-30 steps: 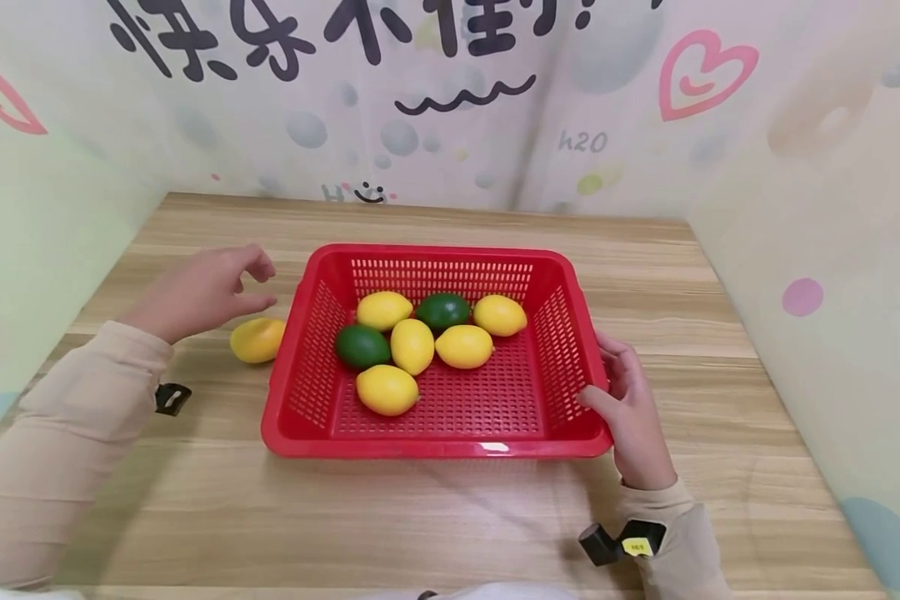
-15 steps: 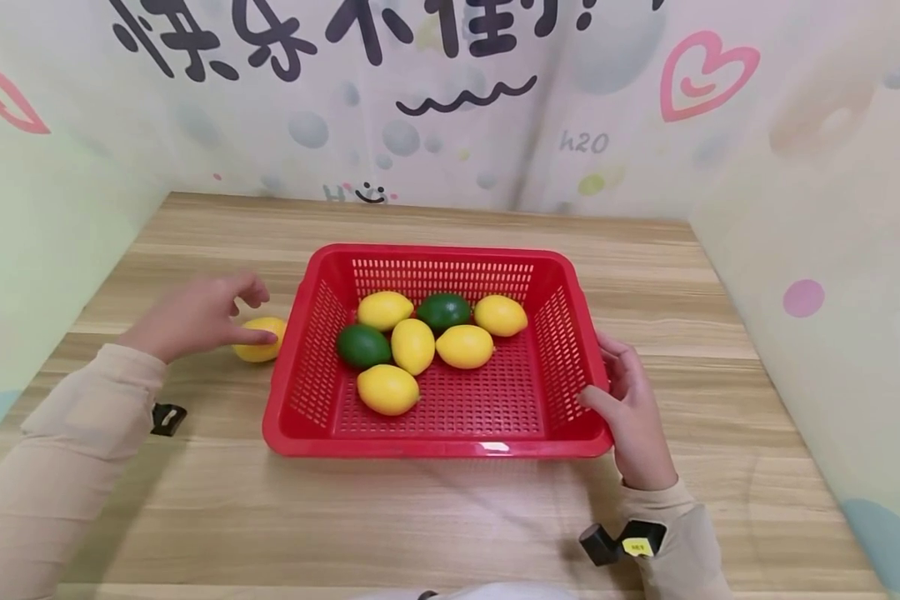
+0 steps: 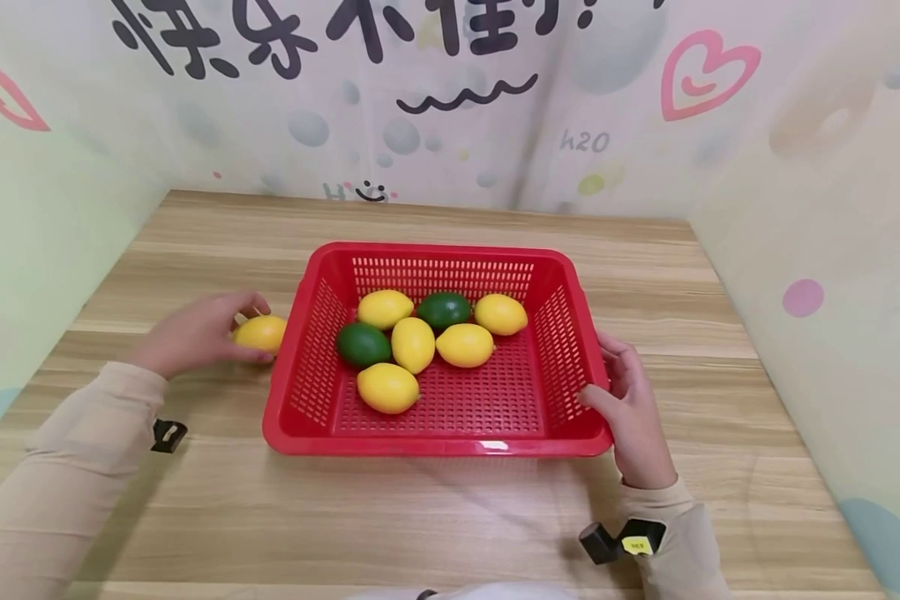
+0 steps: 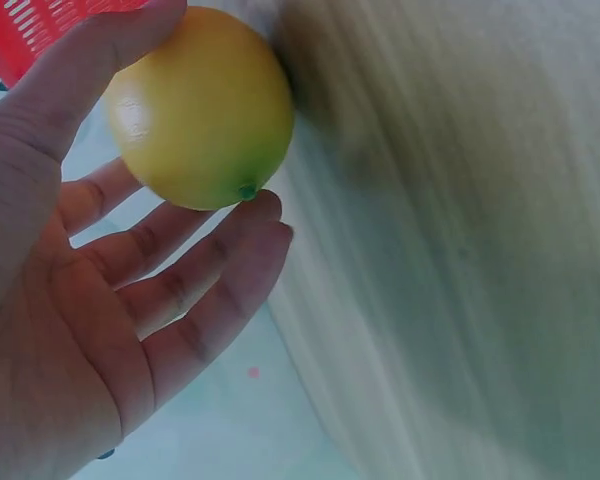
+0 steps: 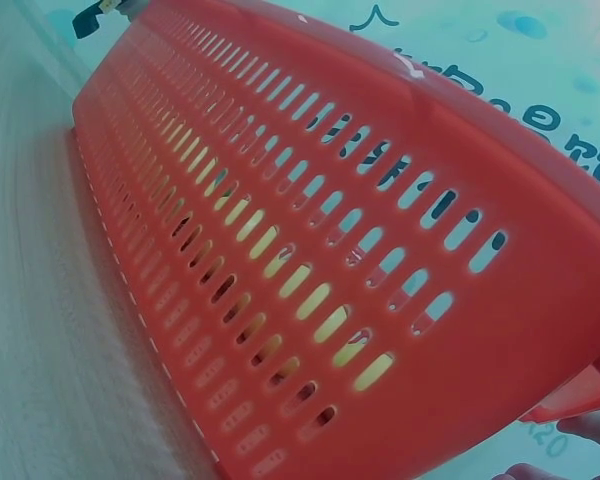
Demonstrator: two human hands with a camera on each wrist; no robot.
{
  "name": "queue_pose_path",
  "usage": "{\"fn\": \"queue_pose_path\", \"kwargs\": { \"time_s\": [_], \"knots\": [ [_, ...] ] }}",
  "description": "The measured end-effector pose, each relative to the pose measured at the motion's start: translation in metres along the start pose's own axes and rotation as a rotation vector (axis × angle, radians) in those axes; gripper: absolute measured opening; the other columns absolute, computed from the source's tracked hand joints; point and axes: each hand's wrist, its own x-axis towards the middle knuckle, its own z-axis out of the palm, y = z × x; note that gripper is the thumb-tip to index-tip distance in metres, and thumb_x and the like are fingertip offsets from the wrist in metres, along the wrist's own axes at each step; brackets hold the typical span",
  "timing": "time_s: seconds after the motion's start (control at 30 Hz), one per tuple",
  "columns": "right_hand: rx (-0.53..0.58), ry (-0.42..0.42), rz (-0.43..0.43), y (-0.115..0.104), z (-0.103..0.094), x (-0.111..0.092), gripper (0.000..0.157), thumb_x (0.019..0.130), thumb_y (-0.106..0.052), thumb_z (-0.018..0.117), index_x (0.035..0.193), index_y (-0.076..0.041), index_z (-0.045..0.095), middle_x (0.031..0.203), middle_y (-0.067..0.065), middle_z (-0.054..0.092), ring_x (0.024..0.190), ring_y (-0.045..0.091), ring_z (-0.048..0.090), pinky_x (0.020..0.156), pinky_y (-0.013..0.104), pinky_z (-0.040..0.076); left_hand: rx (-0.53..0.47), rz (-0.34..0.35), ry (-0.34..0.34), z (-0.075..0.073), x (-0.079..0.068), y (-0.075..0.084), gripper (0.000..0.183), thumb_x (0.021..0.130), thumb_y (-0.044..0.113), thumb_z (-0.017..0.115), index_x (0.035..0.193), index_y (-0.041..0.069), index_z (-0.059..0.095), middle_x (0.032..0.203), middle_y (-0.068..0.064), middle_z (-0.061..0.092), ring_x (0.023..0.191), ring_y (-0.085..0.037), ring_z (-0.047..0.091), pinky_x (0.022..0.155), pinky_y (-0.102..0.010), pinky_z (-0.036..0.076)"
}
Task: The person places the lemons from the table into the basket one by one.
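On the table just left of the red plastic basket [image 3: 435,447] lies a yellow lemon [image 3: 262,332]. My left hand [image 3: 198,335] holds this lemon, thumb on the near side and fingers round the far side. Up close in the left wrist view, the thumb touches the lemon [image 4: 205,110] and the fingertips reach behind and below it. With the thumb over the rim and the fingers outside, my right hand [image 3: 637,417] grips the basket's right side. Only a bit of that hand shows at the lower right corner of the right wrist view, beside the basket wall [image 5: 460,370].
Inside the basket lie several yellow lemons [image 3: 388,388] and two dark green lemon-shaped fruits [image 3: 363,345]. A wood-grain table [image 3: 420,525] carries everything. Printed walls [image 3: 450,108] close off the back and both sides.
My left hand has come down from above the lemon and closed round it, thumb now at its near side. The right hand and basket have stayed in place.
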Motion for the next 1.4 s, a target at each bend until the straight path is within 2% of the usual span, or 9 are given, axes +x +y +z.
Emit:
{"fn": "queue_pose_path", "kwargs": {
  "time_s": [0.13,0.43,0.6,0.87,1.07,1.27,1.4],
  "knots": [
    [0.006,0.000,0.000,0.000,0.000,0.000,0.064,0.085,0.011,0.050,0.142,-0.015,0.037,0.135,0.011,0.044,0.115,0.028,0.047,0.078,0.036,0.056,0.006,-0.002,-0.011,0.004,0.001,-0.002,0.059,0.069,0.046,0.082,0.108,0.010,0.057,0.104,-0.012,0.063,0.090,-0.027,0.057,0.075,-0.042,0.048],
    [0.016,-0.009,-0.005,0.002,0.000,0.000,0.066,0.084,0.011,0.052,0.142,-0.016,0.037,0.135,0.010,0.044,0.116,0.028,0.047,0.077,0.038,0.056,0.015,-0.002,-0.009,0.005,0.003,-0.004,0.054,0.071,0.044,0.081,0.107,0.012,0.057,0.102,-0.011,0.064,0.088,-0.026,0.058,0.073,-0.040,0.049],
    [0.010,-0.008,0.000,0.002,0.000,-0.001,0.067,0.084,0.011,0.053,0.142,-0.017,0.037,0.136,0.009,0.043,0.117,0.028,0.047,0.077,0.039,0.056,0.022,-0.004,0.023,0.002,0.003,-0.003,0.053,0.069,0.044,0.082,0.105,0.013,0.058,0.099,-0.010,0.064,0.084,-0.025,0.058,0.068,-0.038,0.047],
    [0.000,0.001,0.004,0.002,0.000,-0.001,0.066,0.084,0.010,0.053,0.142,-0.017,0.036,0.136,0.009,0.043,0.117,0.028,0.046,0.078,0.039,0.056,0.049,0.015,0.070,-0.010,0.005,0.000,0.047,0.071,0.035,0.083,0.104,0.012,0.059,0.099,-0.009,0.064,0.082,-0.024,0.057,0.067,-0.038,0.046],
    [-0.011,0.008,0.002,0.002,0.000,0.000,0.066,0.084,0.010,0.053,0.142,-0.018,0.037,0.136,0.008,0.044,0.117,0.028,0.046,0.078,0.038,0.055,0.070,0.019,0.095,-0.021,0.010,0.003,0.047,0.071,0.035,0.082,0.103,0.011,0.058,0.100,-0.012,0.063,0.080,-0.025,0.056,0.064,-0.036,0.044],
    [-0.012,0.017,0.000,0.001,-0.001,-0.002,0.067,0.084,0.010,0.054,0.142,-0.017,0.037,0.136,0.008,0.044,0.117,0.028,0.046,0.078,0.038,0.056,0.078,0.051,0.102,-0.036,0.021,0.015,0.047,0.072,0.031,0.082,0.104,0.007,0.058,0.100,-0.015,0.063,0.081,-0.026,0.055,0.066,-0.037,0.044],
    [-0.015,0.014,-0.004,0.001,0.000,-0.001,0.066,0.084,0.010,0.054,0.142,-0.017,0.037,0.136,0.009,0.044,0.116,0.028,0.046,0.078,0.039,0.056,0.097,0.047,0.109,-0.046,0.022,0.025,0.046,0.072,0.031,0.081,0.104,0.007,0.058,0.100,-0.014,0.063,0.082,-0.026,0.055,0.065,-0.037,0.043]
  ]
}}
